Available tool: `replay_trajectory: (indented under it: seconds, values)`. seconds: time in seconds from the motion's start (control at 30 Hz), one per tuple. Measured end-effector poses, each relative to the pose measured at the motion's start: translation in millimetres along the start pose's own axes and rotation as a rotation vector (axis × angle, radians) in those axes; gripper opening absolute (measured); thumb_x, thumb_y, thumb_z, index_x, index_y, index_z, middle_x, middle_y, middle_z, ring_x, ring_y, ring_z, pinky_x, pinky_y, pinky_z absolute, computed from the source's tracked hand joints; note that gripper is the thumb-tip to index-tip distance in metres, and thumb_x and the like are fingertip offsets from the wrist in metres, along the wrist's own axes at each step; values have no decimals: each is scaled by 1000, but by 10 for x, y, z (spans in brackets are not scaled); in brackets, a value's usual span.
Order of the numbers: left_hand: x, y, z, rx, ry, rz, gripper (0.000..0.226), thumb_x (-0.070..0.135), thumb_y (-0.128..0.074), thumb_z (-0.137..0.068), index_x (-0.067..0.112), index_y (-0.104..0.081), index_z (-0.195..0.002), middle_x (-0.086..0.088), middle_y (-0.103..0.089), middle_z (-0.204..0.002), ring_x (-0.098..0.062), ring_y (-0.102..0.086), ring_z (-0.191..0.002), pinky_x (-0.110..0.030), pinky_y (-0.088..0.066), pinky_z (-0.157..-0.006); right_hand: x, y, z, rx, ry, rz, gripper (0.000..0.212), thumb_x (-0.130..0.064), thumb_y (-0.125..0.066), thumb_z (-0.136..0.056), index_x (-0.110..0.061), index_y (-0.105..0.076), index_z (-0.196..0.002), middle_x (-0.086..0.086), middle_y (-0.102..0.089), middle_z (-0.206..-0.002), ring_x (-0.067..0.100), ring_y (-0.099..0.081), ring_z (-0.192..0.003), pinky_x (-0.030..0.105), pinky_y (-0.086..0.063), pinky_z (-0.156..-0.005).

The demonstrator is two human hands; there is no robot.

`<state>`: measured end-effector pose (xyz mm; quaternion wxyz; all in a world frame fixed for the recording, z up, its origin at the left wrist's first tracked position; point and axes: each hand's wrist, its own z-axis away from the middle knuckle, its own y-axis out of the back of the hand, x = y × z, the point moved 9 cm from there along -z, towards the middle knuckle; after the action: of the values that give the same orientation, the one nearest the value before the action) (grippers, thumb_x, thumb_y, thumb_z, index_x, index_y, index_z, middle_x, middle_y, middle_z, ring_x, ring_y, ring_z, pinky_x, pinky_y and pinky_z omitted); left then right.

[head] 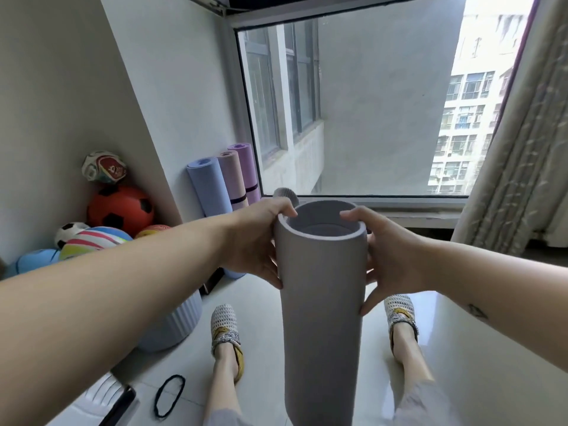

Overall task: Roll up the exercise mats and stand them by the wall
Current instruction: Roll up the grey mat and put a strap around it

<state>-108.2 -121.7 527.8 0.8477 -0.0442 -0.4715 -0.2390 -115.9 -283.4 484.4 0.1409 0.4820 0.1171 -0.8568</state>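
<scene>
- Head view, centre of frame: a grey mat (322, 302) is held upright, already rolled, between the outstretched legs. Its open top end is turned toward the camera. Its lower end is cut off by the bottom edge, so contact with the floor (476, 348) cannot be told.
- The left hand (255, 241) is clamped on the roll's upper left side, with one digit hooked over the rim.
- The right hand (387, 256) is wrapped round the upper right side, thumb laid over the rim and fingers spread down the outside.
- The roll is seen to be loose, with a wide hollow core. No band is visible on the part shown.
- Left of centre, by the wall (172, 87) next to the window (368, 103): a blue mat (209, 189), a pink mat (233, 176) and a purple mat (246, 167) stand rolled and upright, touching one another. Dark bands are seen on the pink and purple ones.
- Lower left: a black elastic loop (169, 396) lies on the floor, unused. It is judged to be meant for the grey roll.
- Progress, as judged: three mats are finished. The grey one is rolled but not yet bound or stood by the wall, and is well apart from the others.
- A textured grey object (285, 194) behind the left hand cannot be identified.
</scene>
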Motion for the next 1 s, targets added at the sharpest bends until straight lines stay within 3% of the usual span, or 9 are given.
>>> replay_trajectory:
  seconds: [0.27, 0.43, 0.57, 0.67, 0.73, 0.87, 1.0]
  values:
    - [-302, -63, -327, -12, 25, 81, 63, 44, -40, -86, 1, -53, -130, -20, -60, -99, -32, -63, -76, -39, -56, -71, 335, 112, -180, 73, -3, -96, 86, -62, -63, -52, -22, -57, -127, 17, -62, -121, 36, -59, -109, 71, -45, -82]
    - [-359, -40, -435, 8, 26, 40, 46, 42, -40, -87, 7, -64, -105, -18, -63, -90, -31, -62, -74, -39, -55, -71, 421, 122, -303, 77, -3, -116, 66, -62, -56, -74, -24, -57, -127, 13, -61, -124, 33, -58, -111, 68, -48, -82]
    - [-563, -33, -560, 23, 48, 43, 42, 40, -41, -87, 6, -65, -94, -16, -64, -82, -30, -61, -73, -38, -55, -72, 603, 72, -422, 69, 1, -111, 61, -62, -53, -77, -26, -59, -125, 10, -59, -126, 29, -56, -114, 63, -51, -82]
    - [-730, -34, -681, 25, 66, 65, 41, 39, -41, -86, 5, -63, -91, -16, -61, -82, -30, -58, -72, -39, -52, -73, 734, 52, -497, 63, -3, -135, 72, -64, -64, -65, -26, -59, -126, 9, -57, -129, 27, -54, -117, 62, -51, -81]
    - [-822, -45, -746, 20, 74, 85, 39, 40, -41, -86, 7, -62, -93, -16, -59, -87, -30, -56, -74, -39, -50, -74, 803, 33, -529, 60, 7, -141, 73, -63, -60, -61, -26, -59, -124, 7, -58, -127, 25, -54, -117, 60, -52, -82]
    - [-922, -55, -829, 15, 66, 135, 39, 44, -42, -86, 12, -63, -94, -13, -61, -87, -27, -57, -72, -37, -51, -71, 914, 33, -591, 46, 41, -178, 72, -65, -60, -67, -28, -57, -128, 2, -60, -128, 21, -52, -120, 62, -49, -88]
    - [-1009, -95, -863, -9, 49, 145, 43, 50, -41, -88, 15, -66, -87, -10, -62, -81, -25, -56, -73, -37, -50, -73, 1056, 1, -619, 36, 45, -171, 93, -76, -55, -52, -31, -52, -133, -3, -57, -134, 18, -47, -128, 66, -44, -93]
